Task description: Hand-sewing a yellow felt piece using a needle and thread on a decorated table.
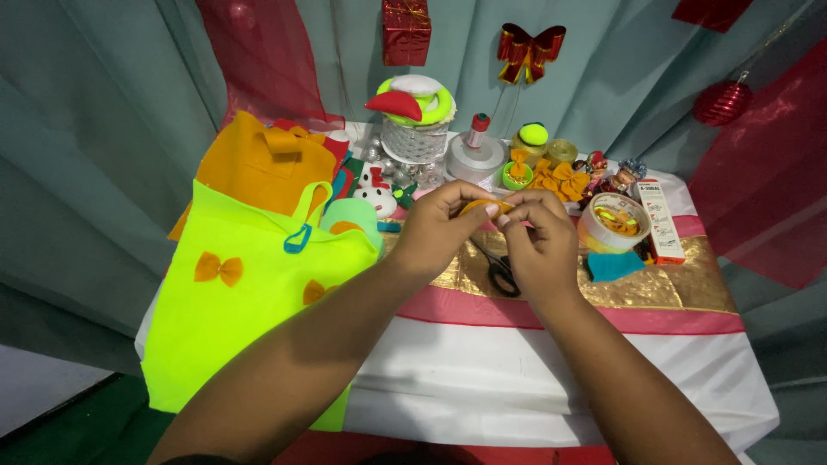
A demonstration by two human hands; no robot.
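Orange felt, a small piece [479,207], is pinched between the fingertips of both hands above the middle of a small craft table [517,379]. The left hand [438,228] curls closed on its left end, and the right hand [538,241] grips its right end, with the two hands touching. Black-handled scissors [500,271] lie on the gold cloth band just beneath the hands. To the left, a neon yellow-green bag [233,319] with small orange bows hangs over the table edge, and an orange bag [258,168] sits behind it. To the right are a roll of tape [613,222], a narrow white and red box [665,222] and a teal felt scrap [614,265]. Farther back lie more orange bows [558,179] and a white basket [415,138].
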